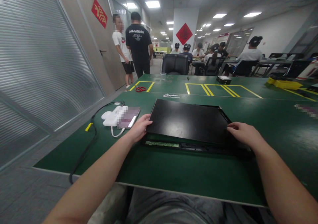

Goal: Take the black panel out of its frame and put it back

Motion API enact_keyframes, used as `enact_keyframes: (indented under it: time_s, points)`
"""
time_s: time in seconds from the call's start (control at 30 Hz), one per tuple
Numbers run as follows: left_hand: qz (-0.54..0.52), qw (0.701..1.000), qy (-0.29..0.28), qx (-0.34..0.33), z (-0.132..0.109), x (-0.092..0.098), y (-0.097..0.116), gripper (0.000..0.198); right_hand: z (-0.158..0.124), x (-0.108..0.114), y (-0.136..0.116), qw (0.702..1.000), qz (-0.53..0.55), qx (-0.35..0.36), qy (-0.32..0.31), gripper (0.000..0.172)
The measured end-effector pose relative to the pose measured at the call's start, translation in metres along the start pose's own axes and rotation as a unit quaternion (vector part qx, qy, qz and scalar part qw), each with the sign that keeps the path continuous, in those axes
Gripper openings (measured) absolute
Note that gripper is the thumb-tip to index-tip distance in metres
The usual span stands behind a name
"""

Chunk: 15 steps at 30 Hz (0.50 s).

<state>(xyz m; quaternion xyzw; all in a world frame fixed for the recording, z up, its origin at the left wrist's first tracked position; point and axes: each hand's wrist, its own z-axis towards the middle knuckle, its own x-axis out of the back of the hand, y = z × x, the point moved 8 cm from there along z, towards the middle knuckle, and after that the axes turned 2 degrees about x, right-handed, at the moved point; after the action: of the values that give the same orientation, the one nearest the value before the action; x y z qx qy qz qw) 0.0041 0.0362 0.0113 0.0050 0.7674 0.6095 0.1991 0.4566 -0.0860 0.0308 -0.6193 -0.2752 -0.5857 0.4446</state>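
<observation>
A flat black screen panel (186,119) is held between my two hands, tilted over a black frame (203,148). Along the frame's near side a green circuit board strip (162,144) shows. My left hand (141,128) grips the panel's left edge, thumb on top and fingers at the side. At the right edge my right hand (240,133) is closed on the panel, its thumb and forefinger near the corner; its other fingers are partly hidden. Most of the frame's inside lies hidden beneath the panel.
Left of the panel lie a phone (129,117), a white power bank (115,115) and a black cable (88,147). Red-handled scissors (140,89), small white pieces (171,95), a black box (223,80) and a yellow tray (284,84) sit farther back. Several people are beyond the green table (99,157).
</observation>
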Motion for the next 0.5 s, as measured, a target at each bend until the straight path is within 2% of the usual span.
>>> enact_keyframes:
  time_s: [0.13,0.5]
  points:
    - [-0.001,1.000,0.002,-0.001,0.0007,0.0006,-0.0001,0.038,0.0004,-0.0031,-0.0009,1.000,0.005,0.000,-0.017,0.037]
    - [0.000,0.999,0.008,-0.049,0.0015,0.0038,0.0073,0.039,0.0044,-0.0013,0.0046,1.000,0.024,-0.008,-0.007,0.036]
